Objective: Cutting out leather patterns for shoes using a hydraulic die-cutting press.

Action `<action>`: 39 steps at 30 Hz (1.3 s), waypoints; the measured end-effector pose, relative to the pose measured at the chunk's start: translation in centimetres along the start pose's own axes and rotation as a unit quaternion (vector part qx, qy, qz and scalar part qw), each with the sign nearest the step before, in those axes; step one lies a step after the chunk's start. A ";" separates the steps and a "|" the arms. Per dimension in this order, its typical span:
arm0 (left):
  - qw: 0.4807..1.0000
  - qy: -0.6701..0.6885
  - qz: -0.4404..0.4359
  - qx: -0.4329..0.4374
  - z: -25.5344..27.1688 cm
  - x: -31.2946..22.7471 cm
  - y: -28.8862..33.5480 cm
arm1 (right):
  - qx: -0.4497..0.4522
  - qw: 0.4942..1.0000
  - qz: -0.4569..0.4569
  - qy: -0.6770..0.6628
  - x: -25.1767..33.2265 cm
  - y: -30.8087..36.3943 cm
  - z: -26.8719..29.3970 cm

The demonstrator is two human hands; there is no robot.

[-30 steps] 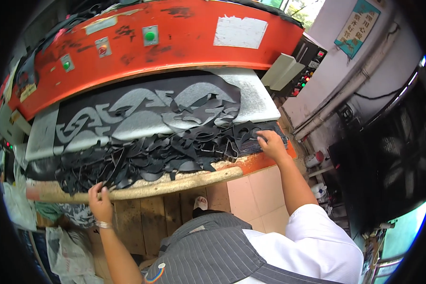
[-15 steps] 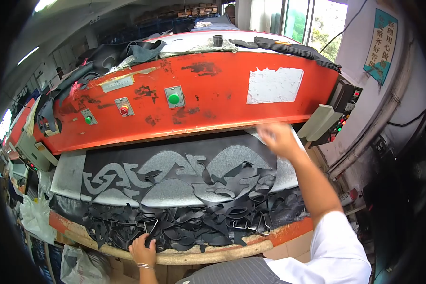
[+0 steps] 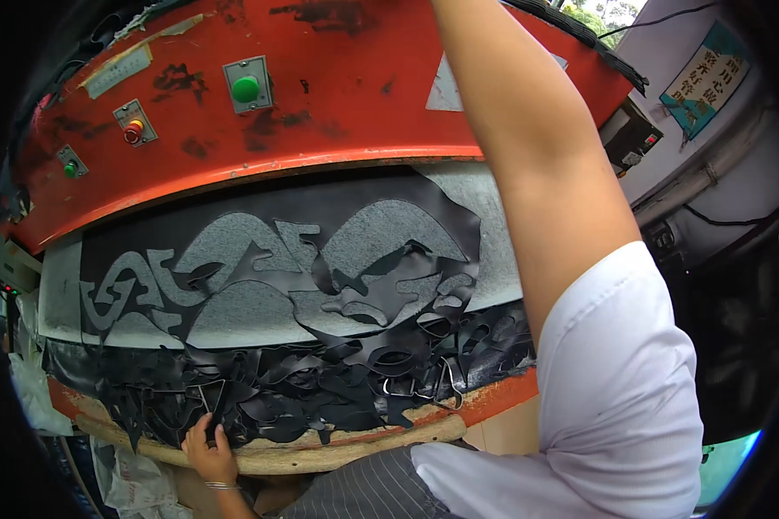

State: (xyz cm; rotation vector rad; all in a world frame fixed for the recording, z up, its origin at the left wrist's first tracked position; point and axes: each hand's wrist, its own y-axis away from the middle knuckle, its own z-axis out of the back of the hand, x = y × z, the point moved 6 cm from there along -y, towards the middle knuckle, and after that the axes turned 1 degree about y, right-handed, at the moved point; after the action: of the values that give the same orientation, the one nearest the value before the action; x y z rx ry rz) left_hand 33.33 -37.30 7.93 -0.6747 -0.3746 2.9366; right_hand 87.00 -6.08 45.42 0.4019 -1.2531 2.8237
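Note:
My left hand rests at the front edge of the press bed, its thumb and fingers apart, against dark leather scraps. Just beyond its fingertips a thin metal strip, like a cutting die, stands among the scraps. My right arm stretches up and forward across the red press, and its hand is beyond the top edge of the view. Under the press head lies a black leather sheet with curved cut-outs, showing the grey-white board beneath.
The red press head spans the bed, with a large green button, a red button and a small green one. More bent metal strips lie in the scraps at right. A wooden rail edges the front. Plastic bags hang lower left.
My right arm has reached farther up and forward, taking its hand out of view. My view has dipped and come closer to the bed. My left hand stays at the front edge.

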 end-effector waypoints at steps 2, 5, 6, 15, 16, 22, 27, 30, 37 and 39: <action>1.000 -0.001 0.002 0.003 -0.2 0.1 0.1 | 0.021 0.989 0.036 -0.139 -1.7 3.2 0.9; 1.000 -0.014 0.017 0.019 0.0 0.1 0.2 | 0.087 0.911 0.075 -0.395 -3.6 12.8 3.2; 0.999 -0.016 0.031 0.037 -0.1 0.2 0.3 | 0.126 0.919 0.047 -0.370 -3.4 17.5 3.8; 0.996 -0.078 0.020 0.024 -1.4 -1.0 -0.2 | 0.413 0.892 0.051 -0.178 -5.4 40.4 -5.5; 0.996 -0.078 0.031 0.027 -1.5 -0.9 -0.3 | 0.356 0.928 0.010 -0.113 -7.1 39.9 -5.9; 0.996 -0.080 0.042 0.020 -1.7 0.2 0.6 | 0.171 0.975 -0.143 -0.014 -12.7 42.5 -2.0; 0.996 -0.075 0.045 0.012 -1.2 0.0 0.1 | 0.313 0.942 -0.122 -0.014 -12.2 43.5 -0.7; 0.996 -0.077 0.042 0.010 -1.3 -0.3 -0.3 | 0.358 0.933 0.046 0.003 -11.3 41.6 -0.3; 0.997 -0.069 0.043 0.010 -1.3 0.6 0.4 | 0.418 0.905 -0.061 -0.054 -11.5 44.1 -1.5; 0.997 -0.072 0.035 0.010 -1.4 0.3 0.1 | 0.404 0.904 -0.101 -0.094 -12.1 44.0 -1.0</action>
State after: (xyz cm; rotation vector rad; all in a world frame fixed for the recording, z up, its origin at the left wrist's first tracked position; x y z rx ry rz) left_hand 33.65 -37.06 6.58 -0.4859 -0.3400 3.0604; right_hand 92.89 -34.17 9.89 0.7708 0.0439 3.0174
